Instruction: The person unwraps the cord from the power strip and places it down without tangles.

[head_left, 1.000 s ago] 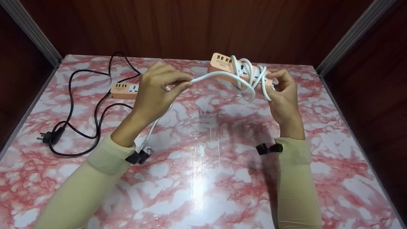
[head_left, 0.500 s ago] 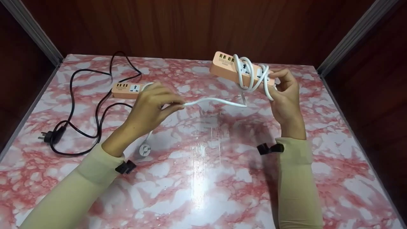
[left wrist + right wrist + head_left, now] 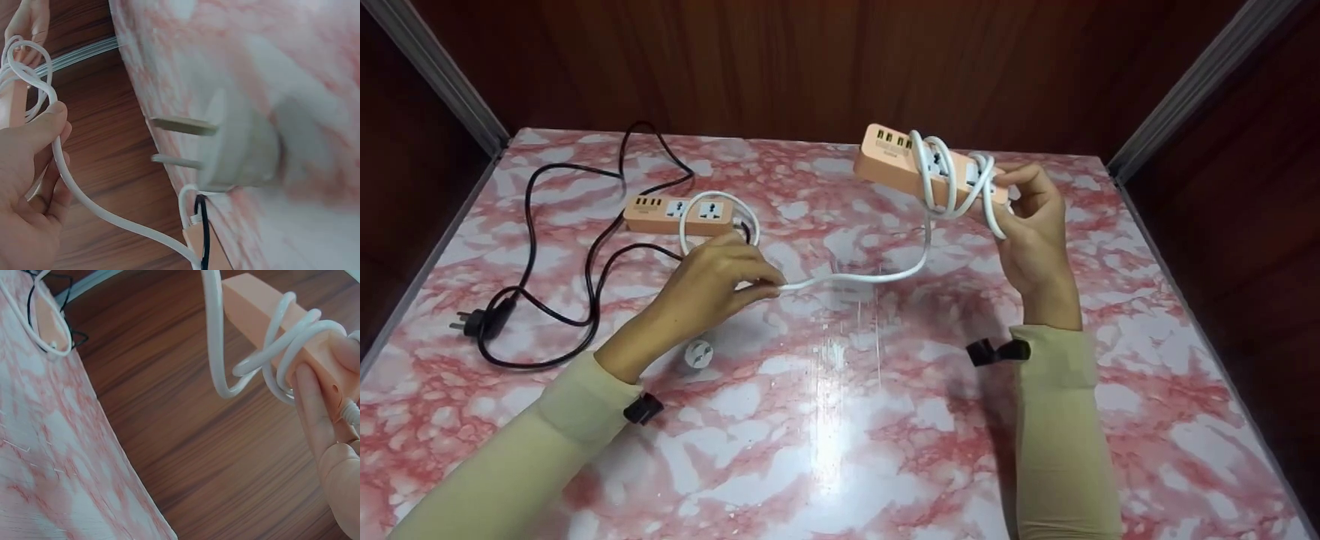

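Note:
My right hand (image 3: 1035,217) holds an orange power strip (image 3: 889,161) by one end, tilted and raised over the table. Several turns of its white cord (image 3: 950,180) wrap round the strip's body. From there the cord sags leftward to my left hand (image 3: 716,277), which pinches it between thumb and fingers. Past that hand the cord loops over a second orange power strip (image 3: 649,217) lying on the table. The cord's white plug (image 3: 699,354) sits below my left wrist; in the left wrist view this plug (image 3: 242,146) appears close up with its metal pins showing.
A black cord (image 3: 529,232) runs from the second strip in loose loops across the table's left side, ending in a black plug (image 3: 484,322). Dark wooden panels (image 3: 810,67) wall the marbled red-and-white table (image 3: 930,450) at back and sides.
My left hand has moved down and slightly left with the white cord, drawing out a longer slack stretch and uncovering the second strip. The right hand stays almost where it was.

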The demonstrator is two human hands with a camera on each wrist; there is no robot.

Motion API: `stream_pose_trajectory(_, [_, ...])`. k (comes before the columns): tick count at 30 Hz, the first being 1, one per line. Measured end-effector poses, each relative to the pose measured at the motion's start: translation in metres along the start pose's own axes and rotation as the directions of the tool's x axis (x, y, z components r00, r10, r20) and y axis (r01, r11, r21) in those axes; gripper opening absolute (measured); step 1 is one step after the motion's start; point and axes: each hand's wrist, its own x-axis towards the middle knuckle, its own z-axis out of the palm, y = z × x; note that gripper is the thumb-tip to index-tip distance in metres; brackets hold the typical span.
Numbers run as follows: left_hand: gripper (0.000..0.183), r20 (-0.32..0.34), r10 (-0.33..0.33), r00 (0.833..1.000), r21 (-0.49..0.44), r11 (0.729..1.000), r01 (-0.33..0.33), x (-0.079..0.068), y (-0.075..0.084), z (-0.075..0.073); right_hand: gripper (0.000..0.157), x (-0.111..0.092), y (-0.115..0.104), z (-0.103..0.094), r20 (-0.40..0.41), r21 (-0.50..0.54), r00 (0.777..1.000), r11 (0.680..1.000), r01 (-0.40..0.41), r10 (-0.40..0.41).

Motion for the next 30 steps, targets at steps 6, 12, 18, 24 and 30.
stream_pose_trajectory(6, [0.011,0.113,-0.038,0.993,-0.005,0.999,0.038,-0.007,0.000,0.007,0.027,-0.001,0.000,0.000,0.005,0.007,1.000,1.000,-0.002,0.002])
stream_pose_trajectory(12, [0.011,0.185,-0.021,0.982,0.009,1.000,0.019,-0.012,0.003,0.017,0.029,-0.001,0.000,0.000,-0.001,0.008,1.000,1.000,-0.003,0.003])
stream_pose_trajectory(18, [0.010,0.235,0.001,0.972,0.021,1.000,-0.006,-0.016,0.005,0.027,0.028,0.000,-0.001,0.001,-0.001,0.012,1.000,1.000,-0.018,0.018])
stream_pose_trajectory(24, [0.010,0.299,0.015,0.954,0.032,0.999,-0.026,-0.017,0.006,0.032,0.027,-0.001,0.000,0.001,0.013,0.020,1.000,1.000,-0.012,0.012])
stream_pose_trajectory(30, [0.011,0.356,-0.012,0.935,0.022,1.000,0.004,-0.019,0.011,0.035,0.027,0.000,0.000,0.000,0.011,0.022,1.000,1.000,-0.011,0.011])
